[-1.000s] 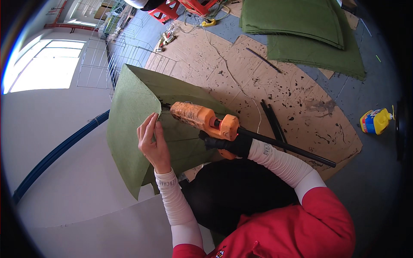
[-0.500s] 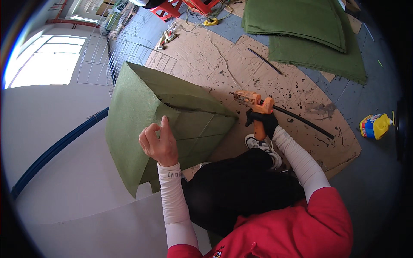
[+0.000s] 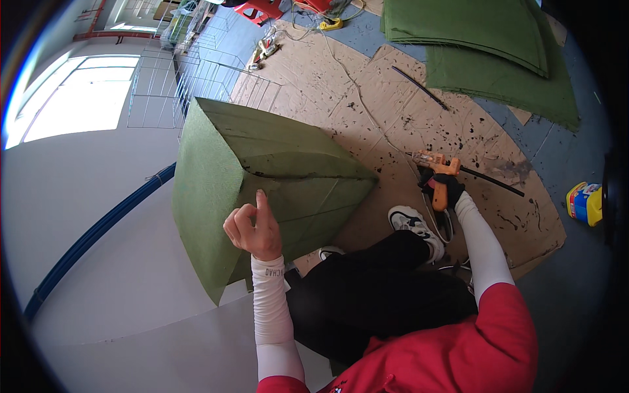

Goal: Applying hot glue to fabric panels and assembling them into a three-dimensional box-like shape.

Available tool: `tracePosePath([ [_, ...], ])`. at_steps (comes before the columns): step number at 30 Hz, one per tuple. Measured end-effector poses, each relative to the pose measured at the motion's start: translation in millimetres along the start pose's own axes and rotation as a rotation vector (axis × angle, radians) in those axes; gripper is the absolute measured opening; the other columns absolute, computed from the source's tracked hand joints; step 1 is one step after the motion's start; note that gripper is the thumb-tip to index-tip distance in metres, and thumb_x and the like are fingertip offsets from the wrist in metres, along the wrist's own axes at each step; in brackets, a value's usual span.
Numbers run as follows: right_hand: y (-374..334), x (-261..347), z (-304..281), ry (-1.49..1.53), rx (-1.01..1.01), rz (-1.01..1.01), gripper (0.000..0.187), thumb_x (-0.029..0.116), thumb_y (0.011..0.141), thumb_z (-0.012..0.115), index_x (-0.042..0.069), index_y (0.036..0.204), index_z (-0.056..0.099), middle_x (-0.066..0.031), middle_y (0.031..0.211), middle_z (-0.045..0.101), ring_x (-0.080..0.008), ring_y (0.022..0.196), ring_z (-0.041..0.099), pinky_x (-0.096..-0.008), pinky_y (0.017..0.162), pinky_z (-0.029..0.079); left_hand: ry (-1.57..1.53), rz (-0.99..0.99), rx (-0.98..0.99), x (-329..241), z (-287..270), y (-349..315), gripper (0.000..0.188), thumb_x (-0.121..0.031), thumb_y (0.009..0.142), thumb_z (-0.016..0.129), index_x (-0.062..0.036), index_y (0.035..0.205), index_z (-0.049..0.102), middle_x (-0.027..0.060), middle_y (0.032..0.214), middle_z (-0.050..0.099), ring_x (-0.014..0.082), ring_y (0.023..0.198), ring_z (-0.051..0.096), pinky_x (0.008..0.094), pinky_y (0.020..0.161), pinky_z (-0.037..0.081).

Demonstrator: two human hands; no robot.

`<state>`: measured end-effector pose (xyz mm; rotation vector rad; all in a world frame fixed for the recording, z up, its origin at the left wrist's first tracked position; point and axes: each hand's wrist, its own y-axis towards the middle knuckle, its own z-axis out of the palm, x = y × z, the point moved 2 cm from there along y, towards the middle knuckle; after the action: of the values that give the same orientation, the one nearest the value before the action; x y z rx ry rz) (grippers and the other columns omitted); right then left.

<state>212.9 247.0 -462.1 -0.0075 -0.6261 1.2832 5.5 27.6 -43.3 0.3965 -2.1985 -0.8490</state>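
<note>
A large green fabric-like box shape (image 3: 295,150) stands tilted at the middle left, its panels meeting along a seam with dark residue on it. Near that seam, my bare left hand (image 3: 255,229) has its index finger stretched out and the other fingers curled. Nothing shows in it; whether the fingertip touches the panel I cannot tell. My right hand (image 3: 447,188), in a black glove, is closed round the handle of an orange glue gun (image 3: 436,160). A long black glue stick (image 3: 491,179) sticks out of its rear, and the nozzle points left, apart from the green panels.
Brown cardboard (image 3: 367,98) spotted with black bits covers the floor. A loose black stick (image 3: 419,87) and a cord (image 3: 357,85) lie on it. Stacked green sheets (image 3: 465,33) are at the far right, a yellow-and-blue jug (image 3: 585,203) at right, a wire rack (image 3: 196,82) far left.
My right hand has drawn the glue gun rightward, away from the green box shape. My left hand keeps its pose by the seam. The whole view has shifted slightly.
</note>
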Motion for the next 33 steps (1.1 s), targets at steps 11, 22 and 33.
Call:
tracePosePath([
  [11,63.6,-17.7,94.3,-0.004,0.144,-0.176,0.038,0.011,0.083,0.070,0.000,0.119,0.062,-0.0094,0.107,0.066,-0.0202,0.100,0.063,-0.0348,0.085,0.053,-0.010,0.010,0.013,1.7,8.2,-1.1,0.026,0.003,0.071,0.079,-0.0110,0.093,0.078,0.0016,0.075,0.043,0.0212,0.072,0.047,0.0369,0.063,0.042],
  [22,56.3,-24.5,16.5,-0.482,-0.053,-0.247,0.049,0.011,0.082,0.071,0.005,0.129,0.058,-0.0093,0.117,0.064,-0.0211,0.113,0.059,-0.0377,0.088,0.051,-0.033,0.039,0.009,2.9,8.2,-3.6,0.017,-0.003,0.074,0.081,-0.0099,0.089,0.077,-0.0006,0.076,0.048,0.0198,0.071,0.049,0.0351,0.061,0.041],
  [33,8.4,-23.7,-76.6,-0.330,-0.482,0.200,0.051,0.018,0.082,0.072,0.007,0.130,0.058,-0.0114,0.116,0.065,-0.0238,0.112,0.061,-0.0385,0.088,0.051,-0.009,0.057,0.040,6.7,10.6,-2.9,0.027,0.004,0.070,0.078,-0.0090,0.094,0.078,0.0012,0.076,0.046,0.0210,0.072,0.048,0.0358,0.062,0.042],
])
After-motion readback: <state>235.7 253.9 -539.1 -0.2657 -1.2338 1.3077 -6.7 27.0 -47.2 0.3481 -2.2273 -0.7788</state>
